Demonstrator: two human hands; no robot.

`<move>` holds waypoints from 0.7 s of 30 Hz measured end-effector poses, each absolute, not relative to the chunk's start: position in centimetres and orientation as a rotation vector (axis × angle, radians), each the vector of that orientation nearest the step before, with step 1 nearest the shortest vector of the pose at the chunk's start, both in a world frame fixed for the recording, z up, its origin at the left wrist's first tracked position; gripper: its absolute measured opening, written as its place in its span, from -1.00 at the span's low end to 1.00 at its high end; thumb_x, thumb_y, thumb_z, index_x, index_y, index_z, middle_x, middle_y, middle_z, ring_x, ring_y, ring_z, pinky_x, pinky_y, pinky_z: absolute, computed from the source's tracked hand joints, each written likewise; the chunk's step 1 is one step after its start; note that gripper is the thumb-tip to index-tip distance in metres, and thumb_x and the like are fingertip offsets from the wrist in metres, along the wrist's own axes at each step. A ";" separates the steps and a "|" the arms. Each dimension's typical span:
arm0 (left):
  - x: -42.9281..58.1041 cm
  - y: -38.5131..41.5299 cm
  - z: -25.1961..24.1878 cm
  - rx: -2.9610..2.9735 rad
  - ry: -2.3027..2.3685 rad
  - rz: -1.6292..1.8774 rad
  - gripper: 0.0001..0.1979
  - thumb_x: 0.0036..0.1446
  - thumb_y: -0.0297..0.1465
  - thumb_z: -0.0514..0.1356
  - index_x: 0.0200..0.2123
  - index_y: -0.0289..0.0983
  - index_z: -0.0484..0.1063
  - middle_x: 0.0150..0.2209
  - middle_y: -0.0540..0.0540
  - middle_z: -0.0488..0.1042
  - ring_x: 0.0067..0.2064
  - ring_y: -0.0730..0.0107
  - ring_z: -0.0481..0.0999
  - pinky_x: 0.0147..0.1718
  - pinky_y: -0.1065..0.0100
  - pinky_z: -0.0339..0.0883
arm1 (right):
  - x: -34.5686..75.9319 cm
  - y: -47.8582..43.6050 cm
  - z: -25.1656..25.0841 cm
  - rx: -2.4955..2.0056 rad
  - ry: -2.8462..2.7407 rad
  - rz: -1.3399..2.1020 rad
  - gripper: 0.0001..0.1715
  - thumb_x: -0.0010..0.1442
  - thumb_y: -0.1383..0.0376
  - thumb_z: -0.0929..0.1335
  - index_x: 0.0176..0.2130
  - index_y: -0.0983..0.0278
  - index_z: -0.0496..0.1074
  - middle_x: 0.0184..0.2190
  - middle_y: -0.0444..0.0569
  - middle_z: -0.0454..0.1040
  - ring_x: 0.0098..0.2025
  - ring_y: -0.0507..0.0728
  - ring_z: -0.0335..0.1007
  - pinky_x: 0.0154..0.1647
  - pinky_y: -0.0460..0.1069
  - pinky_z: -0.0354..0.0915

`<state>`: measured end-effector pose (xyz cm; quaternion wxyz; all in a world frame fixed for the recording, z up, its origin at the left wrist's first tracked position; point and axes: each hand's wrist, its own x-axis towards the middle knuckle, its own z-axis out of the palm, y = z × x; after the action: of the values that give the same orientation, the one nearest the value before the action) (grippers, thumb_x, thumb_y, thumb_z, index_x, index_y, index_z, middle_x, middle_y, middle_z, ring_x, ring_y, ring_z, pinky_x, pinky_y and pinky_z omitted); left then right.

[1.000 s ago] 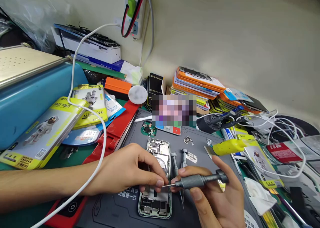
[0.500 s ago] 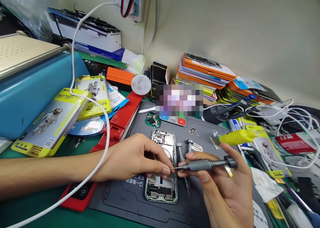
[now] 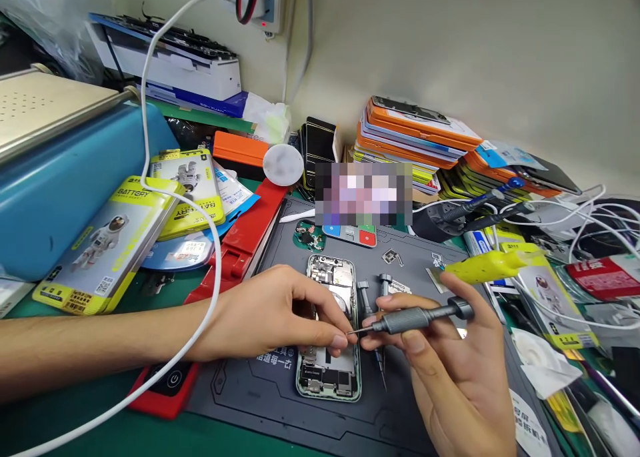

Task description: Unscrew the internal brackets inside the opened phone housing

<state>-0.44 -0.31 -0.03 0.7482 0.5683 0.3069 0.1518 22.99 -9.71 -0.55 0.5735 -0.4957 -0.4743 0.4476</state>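
Note:
An opened smartphone (image 3: 327,377) lies on the dark grey mat (image 3: 240,397), its inner parts bare. Over it my left hand (image 3: 280,317) is closed, thumb and forefinger pinched at the tip of a precision screwdriver; whatever is between them is too small to make out. My right hand (image 3: 465,370) grips that grey screwdriver (image 3: 407,320), held nearly level with its thin shaft pointing left and its end cap near the raised forefinger. Two more screwdrivers lie right of the phone, one screwdriver (image 3: 365,293) and another screwdriver (image 3: 385,283), both partly hidden by the right hand.
Yellow battery boxes (image 3: 105,243) and a blue machine (image 3: 75,190) stand at left. A white cable (image 3: 215,283) crosses above my left forearm. Behind are stacked orange boxes (image 3: 415,130). To the right lie a yellow bottle (image 3: 485,267) and a tool holder (image 3: 435,223).
The view has shifted slightly, so the phone and mat sit a little further right. My hands keep the same hold, and the screwdriver's tip still meets my left fingertips.

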 end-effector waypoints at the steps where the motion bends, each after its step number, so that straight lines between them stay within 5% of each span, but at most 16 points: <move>1: -0.5 -0.3 0.0 1.249 0.668 0.331 -0.80 0.28 -0.27 0.45 -0.12 -0.25 0.79 -0.21 -0.07 0.78 -0.16 0.31 0.69 -0.21 0.47 0.49 | 23.0 -9.7 -0.5 -1.165 -1.119 1.050 -0.44 0.53 0.28 0.41 0.37 -0.12 0.26 -0.03 -0.05 0.71 -0.22 0.10 0.77 -0.11 0.03 0.73; 21: -0.6 -0.4 -0.6 1.269 0.619 0.359 -0.81 0.32 -0.27 0.45 -0.11 -0.23 0.82 -0.19 -0.07 0.78 -0.34 0.46 0.54 -0.36 0.54 0.45 | 22.5 -9.1 -0.2 -1.135 -0.993 1.179 -0.44 0.46 0.21 0.48 0.31 -0.09 0.29 -0.10 -0.08 0.70 -0.33 0.08 0.74 -0.21 -0.03 0.67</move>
<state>-0.59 -0.42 -0.61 0.7460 0.5800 0.2830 0.1640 22.47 -9.09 -0.16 0.5759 -0.4847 -0.4242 0.5034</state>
